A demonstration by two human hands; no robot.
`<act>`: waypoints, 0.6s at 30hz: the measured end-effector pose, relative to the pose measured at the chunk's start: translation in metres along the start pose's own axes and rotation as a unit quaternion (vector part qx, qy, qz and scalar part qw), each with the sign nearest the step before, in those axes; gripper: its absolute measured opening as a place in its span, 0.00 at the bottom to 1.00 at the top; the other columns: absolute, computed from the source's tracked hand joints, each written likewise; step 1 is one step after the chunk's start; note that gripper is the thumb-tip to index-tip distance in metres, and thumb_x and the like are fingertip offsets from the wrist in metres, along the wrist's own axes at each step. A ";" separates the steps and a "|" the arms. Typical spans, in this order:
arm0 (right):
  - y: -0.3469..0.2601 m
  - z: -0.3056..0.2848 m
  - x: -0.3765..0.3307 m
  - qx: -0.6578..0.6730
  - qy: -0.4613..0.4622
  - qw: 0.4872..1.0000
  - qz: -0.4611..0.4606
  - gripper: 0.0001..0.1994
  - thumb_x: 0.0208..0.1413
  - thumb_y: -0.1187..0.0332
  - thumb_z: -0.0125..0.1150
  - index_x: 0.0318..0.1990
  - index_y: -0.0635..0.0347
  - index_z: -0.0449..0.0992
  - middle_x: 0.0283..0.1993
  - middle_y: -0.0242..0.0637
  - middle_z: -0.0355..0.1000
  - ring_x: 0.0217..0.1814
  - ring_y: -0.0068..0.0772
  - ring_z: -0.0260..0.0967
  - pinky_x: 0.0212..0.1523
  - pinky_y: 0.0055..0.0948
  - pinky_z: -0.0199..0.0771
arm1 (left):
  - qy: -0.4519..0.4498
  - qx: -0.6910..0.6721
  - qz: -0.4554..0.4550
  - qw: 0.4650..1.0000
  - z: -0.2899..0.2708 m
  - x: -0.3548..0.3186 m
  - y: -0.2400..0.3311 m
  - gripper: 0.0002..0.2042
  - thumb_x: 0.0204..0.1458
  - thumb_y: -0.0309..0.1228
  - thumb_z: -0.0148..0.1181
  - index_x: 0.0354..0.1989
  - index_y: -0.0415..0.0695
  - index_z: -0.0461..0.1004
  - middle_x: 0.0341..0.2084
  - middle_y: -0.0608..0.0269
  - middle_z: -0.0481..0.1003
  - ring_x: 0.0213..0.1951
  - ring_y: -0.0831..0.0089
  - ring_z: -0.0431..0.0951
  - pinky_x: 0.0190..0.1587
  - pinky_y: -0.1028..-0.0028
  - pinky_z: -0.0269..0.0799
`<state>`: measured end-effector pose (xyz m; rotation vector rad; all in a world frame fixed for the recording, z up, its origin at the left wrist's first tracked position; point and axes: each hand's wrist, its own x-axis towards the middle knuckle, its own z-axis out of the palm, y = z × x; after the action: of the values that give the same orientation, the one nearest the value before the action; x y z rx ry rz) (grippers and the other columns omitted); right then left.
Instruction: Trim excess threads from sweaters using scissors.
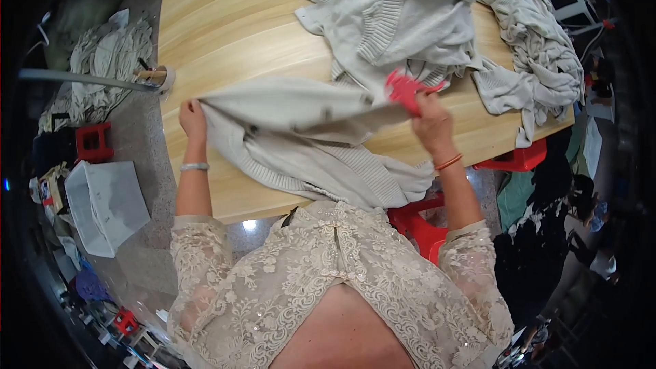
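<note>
left hand (pixel 193 115): thumb and fingers pinch one end of a light grey button-front cardigan (pixel 277 104). right hand (pixel 433 123): fingers curled round a pink-red hand tool (pixel 408 92), motion-blurred, exact kind unclear; cannot tell whether these fingers pinch knit too. cardigan spans between the two grips, its ribbed lower part draped below them on the wooden table (pixel 232 34). the wide hand spacing probably stretches the front edge flat, exposing dark buttons (pixel 366 99). heaped grey knitwear (pixel 424 20) lies just beyond the right grip, presumably put there to leave working room between the hands. tool container (pixel 165 78): just beyond and left of the left grip, likely for easy reach.
</note>
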<state>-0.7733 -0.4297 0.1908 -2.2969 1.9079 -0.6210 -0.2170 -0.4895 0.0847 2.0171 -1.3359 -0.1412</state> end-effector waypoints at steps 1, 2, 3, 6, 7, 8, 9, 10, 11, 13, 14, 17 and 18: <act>-0.003 -0.018 0.023 -0.022 0.041 0.999 0.001 0.16 0.47 0.69 0.61 0.46 0.53 0.70 0.38 0.45 0.68 0.32 0.54 0.71 0.30 0.47 0.71 | 0.038 -0.034 -0.024 0.998 -0.011 0.020 -0.002 0.12 0.57 0.35 0.53 0.33 0.37 0.74 0.27 0.51 0.76 0.28 0.60 0.75 0.36 0.66 0.70; -0.013 -0.032 0.045 -0.022 0.067 0.998 -0.007 0.15 0.46 0.72 0.61 0.44 0.55 0.71 0.36 0.45 0.69 0.33 0.53 0.71 0.31 0.45 0.71 | 0.023 -0.074 -0.019 0.997 -0.024 0.039 -0.005 0.12 0.58 0.36 0.53 0.35 0.38 0.74 0.27 0.55 0.77 0.28 0.65 0.75 0.36 0.68 0.70; -0.021 -0.040 0.063 -0.025 0.094 0.995 -0.014 0.15 0.44 0.74 0.61 0.42 0.56 0.71 0.35 0.45 0.69 0.34 0.53 0.70 0.31 0.43 0.71 | 0.007 -0.118 -0.013 0.993 -0.034 0.055 -0.004 0.13 0.58 0.37 0.54 0.37 0.38 0.75 0.28 0.58 0.77 0.29 0.71 0.75 0.36 0.71 0.70; -0.030 -0.030 0.087 -0.071 0.064 0.995 -0.035 0.18 0.46 0.74 0.60 0.48 0.53 0.72 0.43 0.39 0.71 0.36 0.50 0.73 0.34 0.41 0.73 | -0.007 0.007 0.042 0.999 -0.026 0.063 0.021 0.11 0.55 0.35 0.56 0.40 0.41 0.75 0.29 0.54 0.77 0.31 0.63 0.76 0.37 0.68 0.71; -0.027 -0.020 0.085 -0.073 0.035 0.996 -0.036 0.19 0.46 0.74 0.60 0.49 0.52 0.72 0.45 0.39 0.71 0.36 0.49 0.73 0.35 0.41 0.74 | -0.012 0.070 0.074 0.995 -0.014 0.048 0.039 0.11 0.53 0.33 0.57 0.41 0.42 0.75 0.34 0.52 0.76 0.37 0.58 0.75 0.42 0.64 0.70; -0.020 -0.011 0.082 -0.079 0.009 0.996 -0.036 0.20 0.46 0.74 0.60 0.50 0.51 0.72 0.46 0.38 0.71 0.36 0.49 0.73 0.36 0.41 0.74 | -0.016 0.128 0.107 0.986 0.000 0.029 0.062 0.11 0.52 0.32 0.58 0.43 0.44 0.74 0.39 0.50 0.76 0.42 0.54 0.75 0.47 0.60 0.68; -0.016 0.000 0.078 -0.082 -0.028 0.996 -0.018 0.20 0.46 0.73 0.60 0.50 0.50 0.71 0.48 0.39 0.71 0.37 0.50 0.73 0.36 0.43 0.74 | -0.031 0.058 0.133 0.989 0.012 0.006 0.071 0.12 0.48 0.31 0.60 0.42 0.44 0.73 0.42 0.52 0.75 0.47 0.55 0.73 0.52 0.60 0.66; -0.016 0.010 0.075 -0.086 -0.052 0.995 -0.008 0.20 0.47 0.73 0.60 0.50 0.50 0.71 0.48 0.39 0.71 0.37 0.50 0.73 0.36 0.43 0.74 | -0.051 0.057 0.218 0.973 0.016 -0.020 0.082 0.15 0.46 0.30 0.63 0.42 0.43 0.73 0.39 0.53 0.75 0.45 0.54 0.73 0.51 0.61 0.67; -0.018 0.015 0.072 -0.088 -0.076 0.993 0.002 0.20 0.47 0.73 0.60 0.50 0.50 0.71 0.48 0.39 0.71 0.37 0.50 0.73 0.36 0.44 0.74 | -0.071 0.017 0.235 0.969 0.020 -0.046 0.094 0.17 0.43 0.30 0.65 0.43 0.43 0.72 0.40 0.54 0.74 0.46 0.53 0.72 0.51 0.61 0.66; -0.023 0.013 0.071 -0.063 -0.073 0.995 0.001 0.19 0.48 0.73 0.60 0.50 0.52 0.71 0.48 0.40 0.71 0.39 0.51 0.73 0.37 0.45 0.74 | -0.179 0.009 0.199 0.963 0.029 -0.078 0.108 0.20 0.44 0.30 0.65 0.47 0.43 0.71 0.46 0.52 0.71 0.49 0.52 0.70 0.51 0.61 0.67; -0.023 0.011 0.072 -0.055 -0.064 0.996 -0.002 0.18 0.48 0.73 0.60 0.50 0.53 0.71 0.48 0.40 0.71 0.40 0.51 0.73 0.38 0.45 0.74 | -0.155 0.004 0.185 0.970 0.035 -0.087 0.111 0.22 0.45 0.31 0.65 0.50 0.44 0.69 0.49 0.52 0.68 0.51 0.52 0.68 0.51 0.60 0.67; -0.022 0.002 0.077 0.006 -0.016 1.000 -0.002 0.16 0.50 0.73 0.57 0.48 0.57 0.71 0.46 0.46 0.71 0.43 0.55 0.70 0.39 0.44 0.72 | -0.099 0.077 0.148 0.981 0.068 -0.091 0.096 0.25 0.48 0.32 0.62 0.56 0.45 0.64 0.54 0.49 0.63 0.53 0.51 0.66 0.52 0.57 0.67; -0.017 -0.001 0.077 0.021 0.007 1.000 -0.006 0.15 0.50 0.74 0.56 0.48 0.58 0.71 0.45 0.47 0.70 0.43 0.55 0.69 0.40 0.43 0.72 | -0.112 0.068 0.126 0.983 0.075 -0.089 0.094 0.25 0.48 0.32 0.62 0.56 0.45 0.63 0.54 0.49 0.63 0.54 0.51 0.66 0.52 0.56 0.68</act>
<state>-0.7474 -0.4994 0.2164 -2.2860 1.8710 -0.6745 -0.3637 -0.4725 0.0610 1.9658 -1.7738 -0.1696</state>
